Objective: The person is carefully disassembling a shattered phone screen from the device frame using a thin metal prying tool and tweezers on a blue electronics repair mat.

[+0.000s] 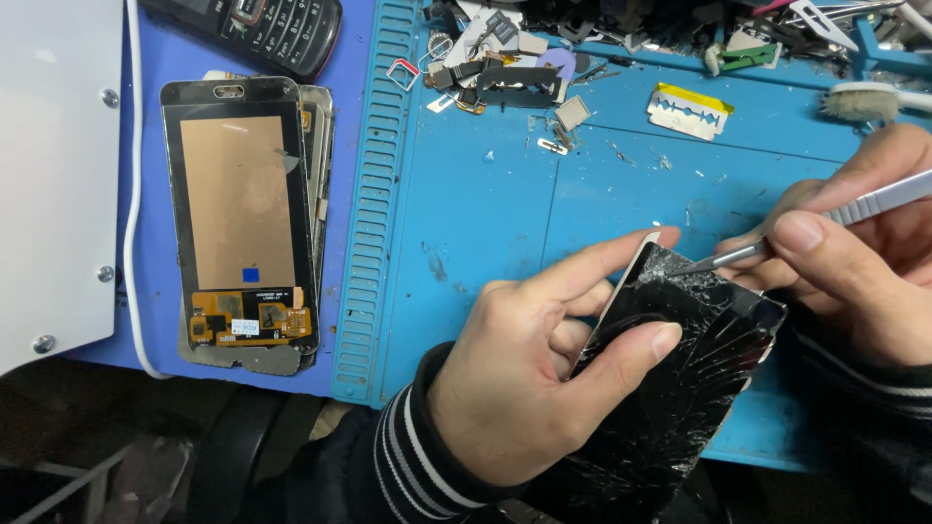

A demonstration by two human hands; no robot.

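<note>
My left hand (pixel 544 364) grips a black phone screen with badly cracked glass (pixel 680 378), tilted up off the blue work mat (pixel 485 213), thumb pressed on its face and forefinger along its top edge. My right hand (pixel 854 243) holds a thin metal blade tool (pixel 825 221) like a pen. The tool's tip touches the cracked glass near the screen's upper corner.
A stack of removed display panels (pixel 243 213) with copper backing lies on the left of the mat. A dark keypad phone (pixel 262 29) sits above it. A razor blade (pixel 689 110), a brush (pixel 864 99) and several small metal parts (pixel 505 68) litter the far side. A white panel (pixel 53 165) stands at the left.
</note>
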